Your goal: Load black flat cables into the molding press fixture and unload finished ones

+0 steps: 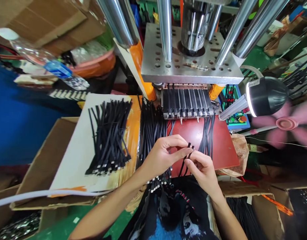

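Observation:
My left hand (162, 155) and my right hand (203, 168) meet over the red plate (223, 150), both pinching a few thin black cables (187, 155) between fingers and thumbs. The cables hang down from my fingers toward my lap. Beneath my left hand lies a bundle of black cables with metal ends (153, 133). More black cables (208, 133) run from the slotted mould (186, 103) of the press down past my right hand.
A pile of black cables (109, 138) lies on a white board (75, 156) at left, over a cardboard box (40, 160). A press with steel columns (191, 60) stands ahead. A lamp (266, 96) and a spinning pink fan (288, 123) are at right.

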A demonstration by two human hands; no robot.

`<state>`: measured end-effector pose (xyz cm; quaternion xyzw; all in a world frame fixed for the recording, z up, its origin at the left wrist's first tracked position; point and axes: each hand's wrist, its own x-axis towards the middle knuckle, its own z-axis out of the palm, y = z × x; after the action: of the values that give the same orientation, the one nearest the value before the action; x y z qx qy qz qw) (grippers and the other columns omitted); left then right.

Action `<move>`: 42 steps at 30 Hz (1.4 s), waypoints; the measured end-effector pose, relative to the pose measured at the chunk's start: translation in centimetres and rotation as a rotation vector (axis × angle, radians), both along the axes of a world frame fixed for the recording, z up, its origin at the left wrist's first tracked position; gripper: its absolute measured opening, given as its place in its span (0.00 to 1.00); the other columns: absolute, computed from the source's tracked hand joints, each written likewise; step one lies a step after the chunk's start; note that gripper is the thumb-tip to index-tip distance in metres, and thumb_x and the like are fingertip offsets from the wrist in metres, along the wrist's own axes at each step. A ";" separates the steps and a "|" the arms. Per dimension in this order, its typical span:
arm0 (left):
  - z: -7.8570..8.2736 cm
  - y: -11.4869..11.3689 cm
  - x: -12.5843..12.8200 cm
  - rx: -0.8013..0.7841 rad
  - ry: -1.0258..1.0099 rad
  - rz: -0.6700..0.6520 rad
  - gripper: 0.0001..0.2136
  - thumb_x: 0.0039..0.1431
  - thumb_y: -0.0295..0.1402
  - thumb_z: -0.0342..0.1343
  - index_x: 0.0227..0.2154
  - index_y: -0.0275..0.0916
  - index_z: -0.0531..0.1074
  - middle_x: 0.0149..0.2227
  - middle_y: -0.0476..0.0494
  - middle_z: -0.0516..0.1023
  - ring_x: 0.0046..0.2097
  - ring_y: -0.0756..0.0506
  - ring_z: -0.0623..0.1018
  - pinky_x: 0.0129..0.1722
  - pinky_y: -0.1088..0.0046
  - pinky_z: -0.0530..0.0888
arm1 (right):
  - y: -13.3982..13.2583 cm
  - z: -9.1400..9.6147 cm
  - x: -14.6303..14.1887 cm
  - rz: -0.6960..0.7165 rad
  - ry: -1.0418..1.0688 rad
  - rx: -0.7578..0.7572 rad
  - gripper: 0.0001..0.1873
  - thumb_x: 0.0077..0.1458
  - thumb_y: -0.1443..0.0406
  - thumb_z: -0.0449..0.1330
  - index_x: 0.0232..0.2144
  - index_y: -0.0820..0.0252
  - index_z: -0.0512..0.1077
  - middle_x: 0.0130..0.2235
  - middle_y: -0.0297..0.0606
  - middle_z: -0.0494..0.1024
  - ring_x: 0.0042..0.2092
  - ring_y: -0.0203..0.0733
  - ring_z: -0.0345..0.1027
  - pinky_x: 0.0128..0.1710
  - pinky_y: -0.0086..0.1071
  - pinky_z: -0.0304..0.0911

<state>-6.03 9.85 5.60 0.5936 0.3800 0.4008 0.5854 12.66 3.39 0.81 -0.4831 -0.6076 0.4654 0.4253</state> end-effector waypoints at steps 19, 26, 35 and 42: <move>-0.1 5.5 -0.7 0.498 0.384 0.384 0.09 0.67 0.34 0.66 0.32 0.38 0.77 0.36 0.47 0.81 0.43 0.45 0.79 0.51 0.67 0.75 | -0.2 -1.1 -1.7 0.231 -0.063 -0.212 0.19 0.70 0.56 0.62 0.28 0.57 0.68 0.29 0.30 0.70 0.30 0.35 0.61 0.30 0.30 0.56; -4.0 15.7 -1.5 0.517 0.620 0.478 0.06 0.64 0.32 0.66 0.32 0.37 0.79 0.44 0.40 0.82 0.55 0.38 0.78 0.64 0.55 0.71 | 9.0 4.4 2.0 0.326 -0.255 -0.034 0.25 0.68 0.49 0.64 0.24 0.58 0.72 0.23 0.28 0.69 0.27 0.34 0.58 0.28 0.30 0.54; -4.7 13.5 -3.3 0.864 0.616 0.279 0.14 0.74 0.33 0.53 0.56 0.37 0.77 0.60 0.37 0.82 0.64 0.42 0.79 0.68 0.59 0.74 | 24.1 3.6 0.6 0.304 -0.276 0.116 0.27 0.62 0.42 0.65 0.30 0.60 0.76 0.24 0.30 0.72 0.25 0.33 0.63 0.25 0.27 0.58; -4.4 11.9 -4.5 1.003 0.841 -0.125 0.17 0.73 0.31 0.56 0.60 0.35 0.77 0.65 0.33 0.78 0.69 0.37 0.76 0.71 0.48 0.72 | 24.4 2.8 0.0 0.194 -0.384 0.209 0.25 0.67 0.47 0.63 0.27 0.59 0.74 0.21 0.28 0.70 0.20 0.31 0.60 0.23 0.28 0.53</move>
<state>-10.56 21.71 1.22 0.9214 0.3083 0.2282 0.0616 12.71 27.82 3.60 -0.4555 -0.7656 0.3384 0.3031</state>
